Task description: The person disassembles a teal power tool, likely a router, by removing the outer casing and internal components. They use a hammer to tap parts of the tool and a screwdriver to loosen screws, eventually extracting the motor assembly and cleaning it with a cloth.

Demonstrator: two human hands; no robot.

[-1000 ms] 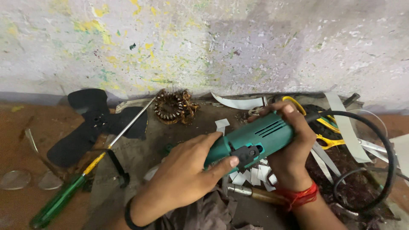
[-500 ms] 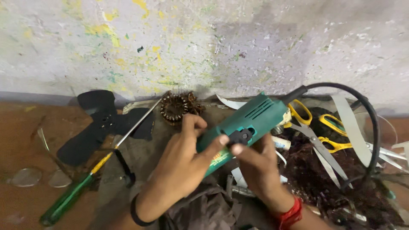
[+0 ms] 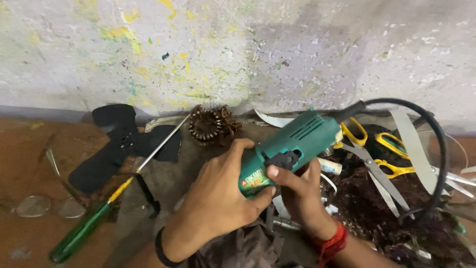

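The green power tool (image 3: 290, 149) is now held up off the floor and tipped, with its back end and black cord (image 3: 426, 134) pointing up to the right. A second ago it was lying lower and flatter, near the white scraps. So the tool has been lifted and turned, and its side with the black switch is now shown to the camera.

The left hand (image 3: 218, 201) is wrapped around the front end of the tool. The right hand (image 3: 297, 191) is held under the tool, and its thumb is pressed on the black switch in the middle. Both hands are closed on the tool and are close together, almost touching. A black band is worn on the left wrist and a red band on the right wrist.

A rough brown floor (image 3: 29, 164) is seen below, and it is very messy. A long screwdriver with a green handle (image 3: 114, 191) is laid to the left, across a black fan blade (image 3: 119, 144). A ring of copper wire (image 3: 212, 125) is set near the wall. Yellow-handled scissors (image 3: 374, 159) and white strips (image 3: 414, 144) are spread at the right. A grey wall (image 3: 238, 49) with yellow and green paint spots is seen behind it all.
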